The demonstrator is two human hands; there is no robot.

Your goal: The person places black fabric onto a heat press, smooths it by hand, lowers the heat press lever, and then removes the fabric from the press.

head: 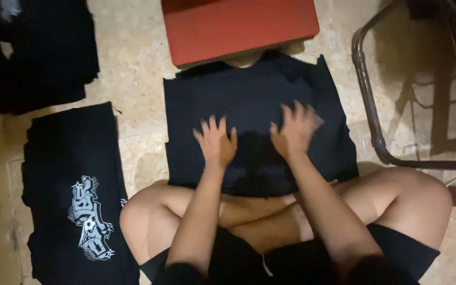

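Observation:
A dark navy shirt (249, 100) lies spread flat on the tiled floor in front of my crossed legs. My left hand (216, 141) rests palm down on its lower middle, fingers spread. My right hand (294, 131) hovers or presses just to the right on the same shirt, fingers apart and blurred by motion. Neither hand grips anything. The shirt's top edge reaches under a red flat box (238, 26).
A stack of folded dark shirts (75, 179), the top one with a white graphic print, lies at my left. A heap of dark garments (38, 53) sits at the top left. A metal chair frame (370, 116) stands at the right.

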